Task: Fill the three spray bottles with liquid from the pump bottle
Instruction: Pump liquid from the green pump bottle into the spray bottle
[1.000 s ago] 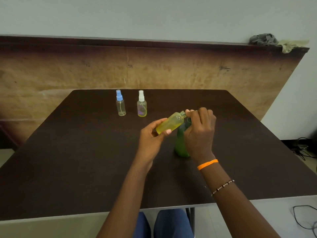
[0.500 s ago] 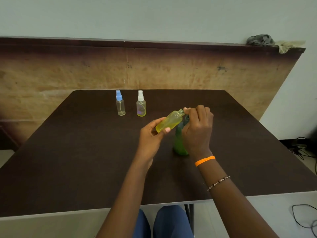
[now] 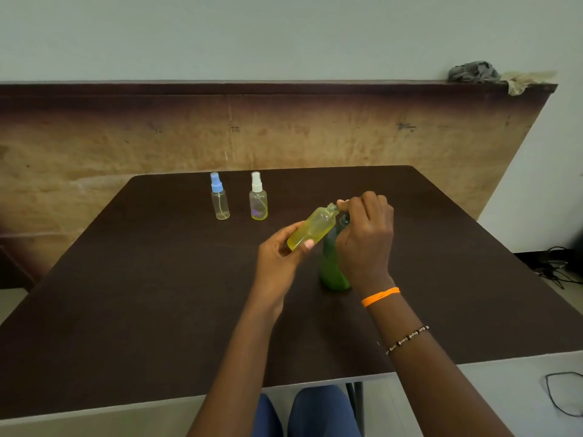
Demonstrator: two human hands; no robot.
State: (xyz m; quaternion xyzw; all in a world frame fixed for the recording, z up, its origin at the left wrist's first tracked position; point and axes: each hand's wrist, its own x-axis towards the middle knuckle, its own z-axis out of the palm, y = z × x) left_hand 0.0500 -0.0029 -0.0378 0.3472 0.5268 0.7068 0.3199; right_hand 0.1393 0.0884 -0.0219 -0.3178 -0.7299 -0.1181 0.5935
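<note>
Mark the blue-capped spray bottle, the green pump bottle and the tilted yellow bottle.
blue-capped spray bottle [image 3: 220,204], head view, clear body.
green pump bottle [image 3: 332,266], head view, lower body.
tilted yellow bottle [image 3: 312,229], head view, mid-body.

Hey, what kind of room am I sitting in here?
Probably a plain office or workroom, not a kitchen or lab. A bare dark table stands against a worn wooden panel under a painted wall, crumpled rags sit on the panel's ledge, and loose cables lie on the floor.

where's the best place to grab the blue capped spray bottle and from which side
Grip the blue-capped bottle round its clear body, below the cap, coming from the near side. It stands upright and apart from the white-capped bottle, so fingers fit on both sides; the narrow cap might pull off.
</note>
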